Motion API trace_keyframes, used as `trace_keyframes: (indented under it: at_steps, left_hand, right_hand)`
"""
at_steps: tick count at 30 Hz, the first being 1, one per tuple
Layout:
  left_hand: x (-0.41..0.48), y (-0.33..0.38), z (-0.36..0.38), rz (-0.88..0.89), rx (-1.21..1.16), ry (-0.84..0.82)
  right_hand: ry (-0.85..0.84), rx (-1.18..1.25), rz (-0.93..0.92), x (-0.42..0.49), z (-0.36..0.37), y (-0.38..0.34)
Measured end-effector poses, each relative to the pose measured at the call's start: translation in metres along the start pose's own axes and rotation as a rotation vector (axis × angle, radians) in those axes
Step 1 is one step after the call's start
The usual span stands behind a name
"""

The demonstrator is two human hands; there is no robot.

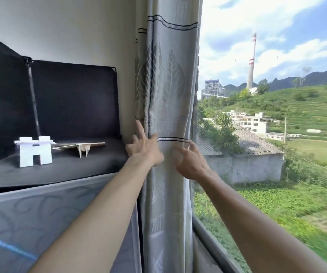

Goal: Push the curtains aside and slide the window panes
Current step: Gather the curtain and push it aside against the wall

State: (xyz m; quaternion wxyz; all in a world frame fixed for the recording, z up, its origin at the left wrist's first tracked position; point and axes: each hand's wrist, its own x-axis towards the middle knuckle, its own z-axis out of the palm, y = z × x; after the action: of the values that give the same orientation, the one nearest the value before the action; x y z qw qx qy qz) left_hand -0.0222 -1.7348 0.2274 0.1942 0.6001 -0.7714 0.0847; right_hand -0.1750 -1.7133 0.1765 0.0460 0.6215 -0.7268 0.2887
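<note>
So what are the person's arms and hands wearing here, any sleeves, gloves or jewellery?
Both forearms are bare as far as the picture shows: no sleeves, gloves, watch or bracelet in view. The left hand wears one thin, plain band ring on a finger. The right hand shows no ring or other item from this angle; it is slightly blurred, so fine detail is hard to tell.

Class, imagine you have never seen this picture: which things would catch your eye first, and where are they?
First, two bare forearms reaching forward, the left hand and right hand with spread fingers against the bunched grey curtain in the middle. Next, the bright view through the window on the right, with a tall striped chimney above green hills. On the left, a white foam block stands on a dark shelf.
</note>
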Motion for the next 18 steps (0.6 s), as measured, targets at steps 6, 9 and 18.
trace_keyframes:
  at_steps: [6,9,18]
  left_hand:
    - [-0.057,0.013,0.009,0.14,0.088,0.134]
    - [-0.091,0.018,0.029,0.223,0.068,0.221]
    - [-0.221,0.053,0.054,0.541,-0.266,-0.007]
  right_hand:
    - [-0.08,-0.026,0.017,-0.074,-0.014,0.021]
    - [-0.078,-0.016,0.02,-0.114,-0.024,0.032]
    - [0.01,0.078,0.082,-0.289,-0.07,0.064]
